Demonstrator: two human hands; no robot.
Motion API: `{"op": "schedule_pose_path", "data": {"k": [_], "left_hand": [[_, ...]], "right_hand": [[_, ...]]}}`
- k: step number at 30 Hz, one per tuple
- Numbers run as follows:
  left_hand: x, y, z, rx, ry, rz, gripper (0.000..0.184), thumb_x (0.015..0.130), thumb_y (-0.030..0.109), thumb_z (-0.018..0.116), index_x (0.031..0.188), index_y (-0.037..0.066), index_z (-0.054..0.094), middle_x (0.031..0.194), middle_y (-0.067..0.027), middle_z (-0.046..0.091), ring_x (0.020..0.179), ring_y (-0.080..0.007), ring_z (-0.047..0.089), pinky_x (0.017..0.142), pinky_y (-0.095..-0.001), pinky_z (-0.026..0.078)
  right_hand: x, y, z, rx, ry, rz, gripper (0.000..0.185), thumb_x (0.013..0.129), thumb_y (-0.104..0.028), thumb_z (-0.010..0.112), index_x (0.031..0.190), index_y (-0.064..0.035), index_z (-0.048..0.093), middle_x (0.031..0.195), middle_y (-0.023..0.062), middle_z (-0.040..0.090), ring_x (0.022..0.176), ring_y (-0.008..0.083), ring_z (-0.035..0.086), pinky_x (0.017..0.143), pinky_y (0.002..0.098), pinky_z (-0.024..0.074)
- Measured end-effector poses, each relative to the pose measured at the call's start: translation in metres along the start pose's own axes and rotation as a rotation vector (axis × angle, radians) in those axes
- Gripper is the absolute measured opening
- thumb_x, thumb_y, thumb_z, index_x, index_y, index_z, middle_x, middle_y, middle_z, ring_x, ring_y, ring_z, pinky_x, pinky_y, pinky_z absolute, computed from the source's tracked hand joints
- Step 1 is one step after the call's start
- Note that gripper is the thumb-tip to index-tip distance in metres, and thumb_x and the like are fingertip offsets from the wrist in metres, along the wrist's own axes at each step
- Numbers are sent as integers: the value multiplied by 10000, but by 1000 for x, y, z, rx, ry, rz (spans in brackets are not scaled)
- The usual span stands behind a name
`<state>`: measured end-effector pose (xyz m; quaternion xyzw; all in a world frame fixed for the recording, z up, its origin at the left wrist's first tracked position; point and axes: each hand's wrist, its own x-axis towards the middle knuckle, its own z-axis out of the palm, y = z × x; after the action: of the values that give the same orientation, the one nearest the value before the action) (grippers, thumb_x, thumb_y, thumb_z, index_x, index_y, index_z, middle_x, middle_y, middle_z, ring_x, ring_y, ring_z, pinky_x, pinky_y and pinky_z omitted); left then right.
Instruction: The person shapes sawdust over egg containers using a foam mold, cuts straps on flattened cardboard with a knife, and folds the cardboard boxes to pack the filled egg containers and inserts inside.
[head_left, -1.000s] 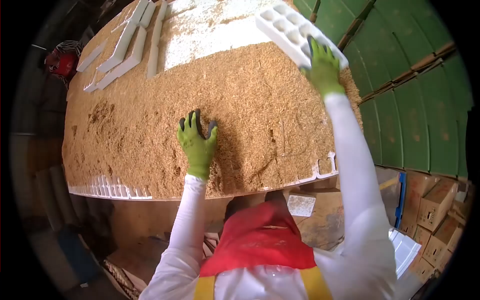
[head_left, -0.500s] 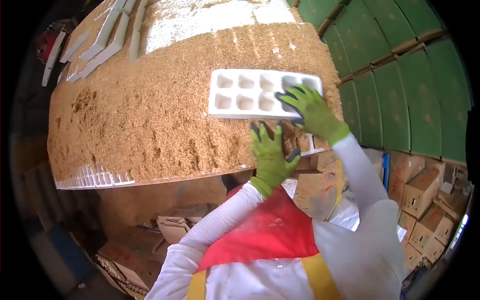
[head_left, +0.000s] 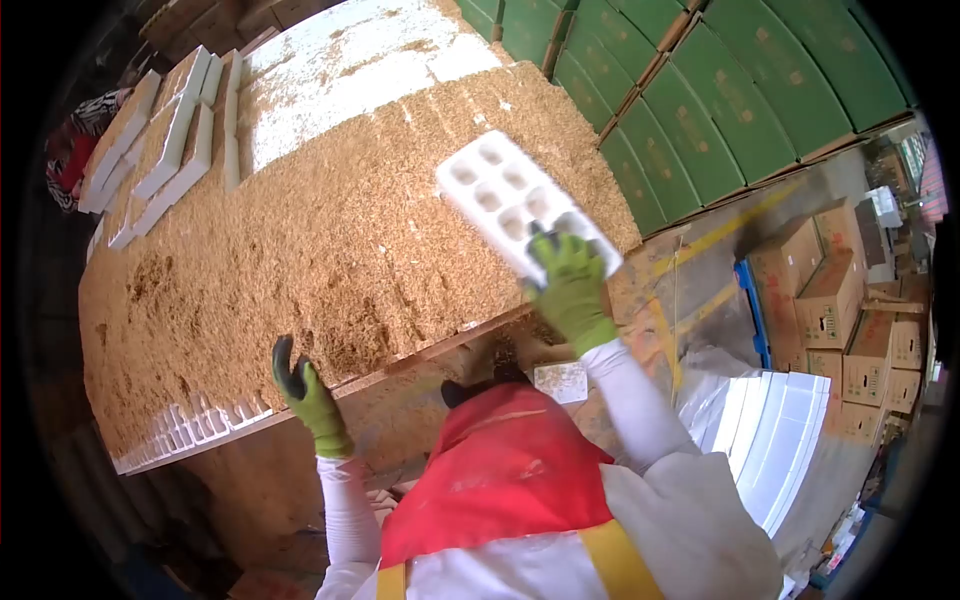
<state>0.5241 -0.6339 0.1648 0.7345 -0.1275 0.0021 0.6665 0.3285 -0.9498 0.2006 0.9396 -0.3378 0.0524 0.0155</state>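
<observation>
From where I sit at the head camera, I see my right grip (head_left: pixel 572 290), in a green glove with dark fingertips, pinching the near end of a white foam tray (head_left: pixel 522 195), fingers over its cupped top, thumb at its side. The tray slants over the right part of the table (head_left: pixel 430 351); I cannot tell whether its underside touches the loose tan flakes (head_left: pixel 330 250) around it. My left grip (head_left: pixel 312 400), gloved alike, is well to the left of the tray, by the table's near edge, its thumb and fingers curved and spread apart. Nearer me than the tray I see a red apron (head_left: pixel 500 470). Far to the tray's left are slender white foam ends (head_left: pixel 195 428) along the near edge and, farther off, white foam blocks (head_left: pixel 168 155). Beyond the tray, a white patch (head_left: pixel 330 110) shows among the flakes. Green boxes (head_left: pixel 690 120) stand stacked to the tray's right; cardboard boxes (head_left: pixel 820 310) lie farther right and nearer me.
</observation>
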Motion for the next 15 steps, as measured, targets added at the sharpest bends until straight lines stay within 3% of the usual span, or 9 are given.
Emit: {"op": "schedule_pose_path", "data": {"k": [1,3,5,7,8,9,11,14,15], "left_hand": [[1,-10,-16,-19,10,1,416,912,-15,454,1327,-5,483,1359,-104,502,1261,-194,457,1050,-310,352],[-5,-15,-33,-106,24,-75,395,919,-6,472,1313,-24,487,1324,-108,531,1241,-197,476,1046,-315,354],[-18,-11,-35,-62,-10,-103,382,921,-3,481,1302,-25,497,1302,-107,545,1217,-200,496,1039,-311,360],[-29,-19,-36,-11,-93,-81,377,904,-20,494,1279,-33,515,1276,-110,552,1203,-197,502,1025,-301,375],[-33,-18,-30,-60,-96,-117,378,897,-28,492,1274,-35,518,1275,-109,553,1202,-196,502,1028,-304,374],[-40,-12,-30,-96,-111,-166,379,891,-36,490,1269,-37,522,1274,-108,553,1202,-195,502,1032,-306,373],[-44,-26,-32,-126,-140,-152,381,889,-46,481,1268,-38,523,1276,-106,553,1197,-195,506,1034,-310,376],[-38,-23,-24,-149,-135,-172,374,894,-53,469,1264,-39,526,1274,-107,555,1194,-196,512,1028,-313,389],[-37,-18,-26,-135,-126,-190,370,897,-54,465,1262,-39,527,1273,-108,557,1193,-196,513,1025,-313,394]], "right_hand": [[3,16,3,15,-65,93,705,750,-423,717,1359,-161,476,1225,145,493,1121,295,466,880,499,380],[6,49,23,199,217,188,740,725,-390,766,1354,-131,473,1169,149,522,1083,306,486,900,469,401],[5,68,30,179,176,320,833,693,-383,806,1393,-118,441,1111,149,533,1069,327,490,910,437,414],[-11,41,18,83,64,362,838,705,-383,793,1414,-132,424,1123,150,534,1072,335,490,926,451,404],[-15,27,20,127,20,337,835,713,-395,780,1423,-147,417,1129,149,536,1074,342,491,942,466,391],[-26,27,38,143,97,126,844,721,-423,769,1434,-157,405,1189,156,525,1098,349,488,960,468,381],[-35,-7,-1,368,-88,-25,838,737,-431,762,1436,-143,400,1254,181,497,1127,360,482,974,468,378],[4,18,2,348,155,-11,837,762,-420,748,1453,-136,370,1270,204,483,1126,378,484,967,479,389],[34,27,-6,358,85,213,847,779,-408,739,1467,-125,335,1253,217,491,1121,387,488,954,481,406]]}}
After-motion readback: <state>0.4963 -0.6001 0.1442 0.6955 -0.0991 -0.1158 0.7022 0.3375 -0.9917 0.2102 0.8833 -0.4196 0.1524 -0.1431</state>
